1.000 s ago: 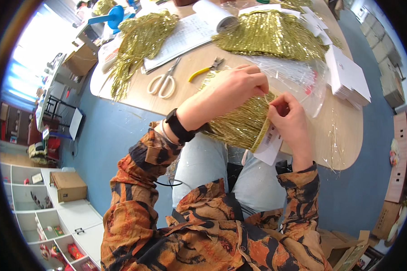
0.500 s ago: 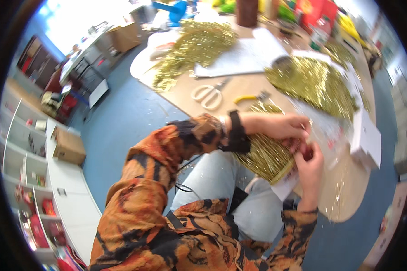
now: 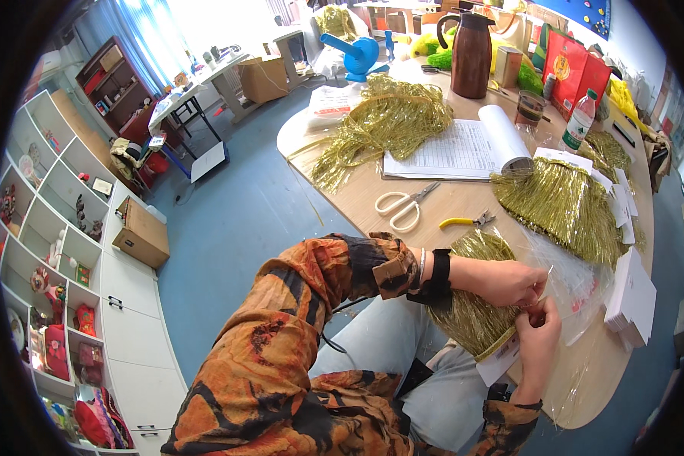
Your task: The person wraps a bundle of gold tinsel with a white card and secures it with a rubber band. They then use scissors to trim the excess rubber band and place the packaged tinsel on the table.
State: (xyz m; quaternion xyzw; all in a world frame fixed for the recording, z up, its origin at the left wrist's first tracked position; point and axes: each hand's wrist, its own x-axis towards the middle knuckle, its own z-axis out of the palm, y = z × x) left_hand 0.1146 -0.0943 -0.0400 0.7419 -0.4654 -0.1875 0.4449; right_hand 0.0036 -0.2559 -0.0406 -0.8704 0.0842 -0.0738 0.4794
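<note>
A bunch of gold tinsel fringe [image 3: 471, 319] lies across my lap at the table edge, with a white card [image 3: 500, 363] at its banded edge. My left hand [image 3: 513, 283] reaches over the fringe with its fingers pinched; a thin white sliver sticks up by the fingertips, too small to name. Just below, my right hand [image 3: 538, 334] is closed at the corner of the fringe's band, thumb and finger pressed together. The fingertips of both hands nearly meet, and what lies between them is mostly hidden.
White-handled scissors [image 3: 403, 209] and yellow-handled pliers [image 3: 467, 221] lie left of the hands. More tinsel [image 3: 562, 201], printed sheets [image 3: 441, 156], a plastic bottle [image 3: 580, 121], a brown jug [image 3: 472, 57] and stacked white cards [image 3: 629, 298] are on the table [image 3: 357, 209].
The view has tilted up, so the table and my hands sit lower in the picture, which is now sharper. Both hands stay pinched at the fringe's corner.
</note>
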